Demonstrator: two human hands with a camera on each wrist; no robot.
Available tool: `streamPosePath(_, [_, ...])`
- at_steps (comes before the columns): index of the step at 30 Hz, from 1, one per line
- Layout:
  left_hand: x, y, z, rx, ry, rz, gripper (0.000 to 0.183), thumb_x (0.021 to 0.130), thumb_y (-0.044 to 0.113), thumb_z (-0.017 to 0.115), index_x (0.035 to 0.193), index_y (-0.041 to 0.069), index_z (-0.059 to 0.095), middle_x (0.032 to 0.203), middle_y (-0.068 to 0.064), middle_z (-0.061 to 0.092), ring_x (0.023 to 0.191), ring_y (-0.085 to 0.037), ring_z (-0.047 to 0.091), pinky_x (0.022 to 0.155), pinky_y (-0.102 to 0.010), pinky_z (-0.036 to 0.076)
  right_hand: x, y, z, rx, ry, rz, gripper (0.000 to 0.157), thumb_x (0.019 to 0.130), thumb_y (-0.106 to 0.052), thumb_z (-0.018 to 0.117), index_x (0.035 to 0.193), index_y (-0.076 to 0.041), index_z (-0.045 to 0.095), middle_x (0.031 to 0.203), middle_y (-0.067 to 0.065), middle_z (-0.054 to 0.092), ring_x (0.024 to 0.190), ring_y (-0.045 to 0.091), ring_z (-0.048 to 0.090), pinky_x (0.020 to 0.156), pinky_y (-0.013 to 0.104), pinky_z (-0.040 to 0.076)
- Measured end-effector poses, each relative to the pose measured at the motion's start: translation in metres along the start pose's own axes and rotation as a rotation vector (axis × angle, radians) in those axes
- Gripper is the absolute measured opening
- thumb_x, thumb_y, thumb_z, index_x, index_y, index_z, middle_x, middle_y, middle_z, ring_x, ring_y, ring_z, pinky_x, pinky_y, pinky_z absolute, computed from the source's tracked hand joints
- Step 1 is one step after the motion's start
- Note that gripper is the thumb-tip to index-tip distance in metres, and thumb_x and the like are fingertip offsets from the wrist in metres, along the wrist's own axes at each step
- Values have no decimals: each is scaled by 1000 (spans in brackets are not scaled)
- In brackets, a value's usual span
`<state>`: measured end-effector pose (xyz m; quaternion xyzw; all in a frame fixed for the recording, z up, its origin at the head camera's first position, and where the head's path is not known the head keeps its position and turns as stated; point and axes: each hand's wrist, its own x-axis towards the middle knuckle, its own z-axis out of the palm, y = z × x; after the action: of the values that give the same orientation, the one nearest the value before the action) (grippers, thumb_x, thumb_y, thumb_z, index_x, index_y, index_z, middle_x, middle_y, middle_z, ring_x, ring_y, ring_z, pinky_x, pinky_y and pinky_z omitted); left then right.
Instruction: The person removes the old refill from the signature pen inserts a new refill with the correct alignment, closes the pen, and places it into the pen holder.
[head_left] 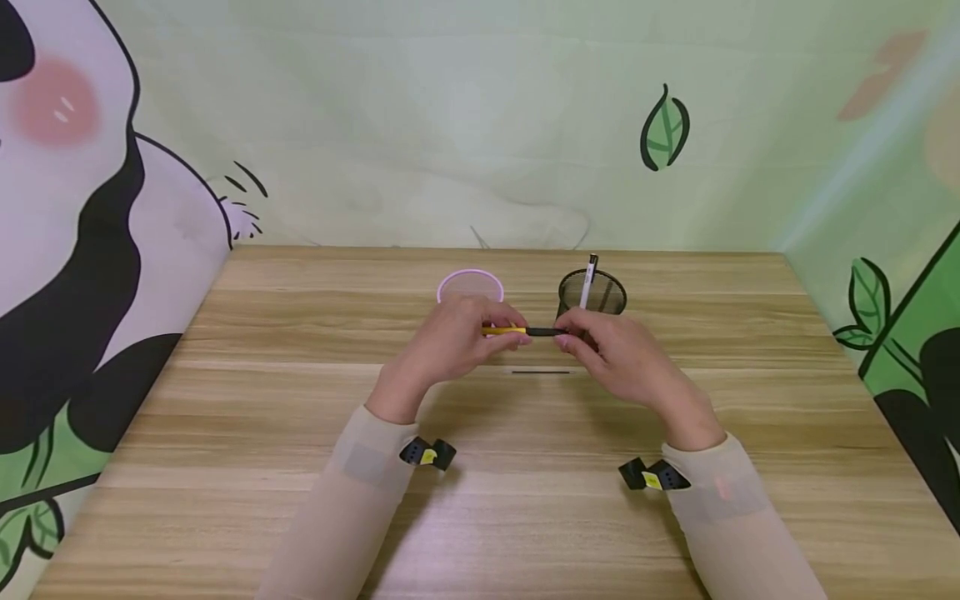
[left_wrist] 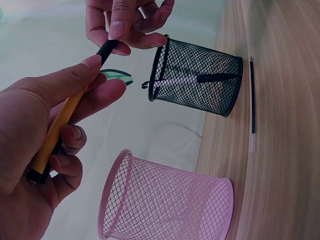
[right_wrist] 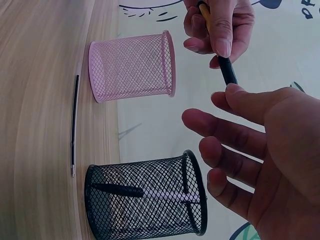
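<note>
Above the table, both hands hold a yellow-and-black pen [left_wrist: 67,111] level between them. My left hand [head_left: 457,337] grips its yellow barrel, with the thumb and fingers curled round it. At the other end, my right hand [head_left: 618,352] pinches the black section between thumb and index finger, which cover the tip; its other fingers are loosely bent. On the table just below lies a thin ink refill [head_left: 540,372], dark with a clear end. Behind the hands stand a pink mesh pen holder [right_wrist: 132,67] and a black mesh pen holder [right_wrist: 150,220].
A white pen with a black grip [head_left: 588,283] leans inside the black holder, its end above the rim. The wooden table [head_left: 225,500] meets a printed backdrop [head_left: 420,125] along its back edge. Small cameras are strapped at both wrists.
</note>
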<state>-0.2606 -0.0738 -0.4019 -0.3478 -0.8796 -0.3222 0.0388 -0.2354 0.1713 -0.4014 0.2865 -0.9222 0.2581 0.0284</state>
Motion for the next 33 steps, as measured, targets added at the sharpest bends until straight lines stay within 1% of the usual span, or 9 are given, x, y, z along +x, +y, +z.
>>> streamPosePath(5, [0, 0, 0, 0, 0, -14, 14, 88, 38, 69, 93, 26, 74, 82, 15, 71, 71, 0, 61, 66, -22, 50, 0, 1, 0, -12, 6, -23, 14, 99, -31, 54, 105, -23, 64, 76, -9, 59, 61, 9, 47, 59, 29, 39])
streamPosePath(13, [1, 0, 0, 1, 2, -18, 13, 87, 38, 70, 91, 26, 74, 81, 15, 70, 72, 1, 61, 68, -22, 50, 0, 2, 1, -22, 16, -46, 14, 100, -30, 54, 105, -23, 64, 77, -11, 58, 64, 9, 49, 62, 28, 40])
streamPosePath(19, [1, 1, 0, 3, 14, -8, 12, 86, 36, 72, 90, 25, 74, 79, 15, 70, 70, 0, 61, 66, -22, 50, 0, 2, 0, -24, 21, -61, 14, 100, -30, 53, 104, -22, 64, 78, -12, 60, 65, 8, 50, 63, 28, 41])
streamPosePath(24, [1, 1, 1, -7, 23, -11, 10, 85, 34, 74, 88, 24, 74, 77, 15, 70, 69, 1, 60, 66, -21, 49, 0, 1, 1, -33, 20, -72, 14, 100, -30, 53, 103, -23, 64, 79, -13, 62, 66, 7, 52, 65, 28, 43])
streamPosePath(28, [1, 1, 1, -23, 21, -14, 10, 85, 33, 74, 88, 24, 74, 78, 16, 71, 69, 1, 61, 66, -22, 50, 0, 1, 0, -40, 14, -72, 13, 100, -29, 52, 100, -23, 63, 78, -13, 60, 66, 7, 52, 65, 28, 43])
streamPosePath(33, [0, 1, 0, -38, 18, -14, 9, 86, 32, 74, 89, 24, 75, 79, 16, 72, 70, 3, 62, 66, -21, 50, 0, 0, 0, -53, 0, -74, 14, 101, -29, 51, 97, -22, 62, 77, -11, 60, 68, 7, 54, 67, 30, 44])
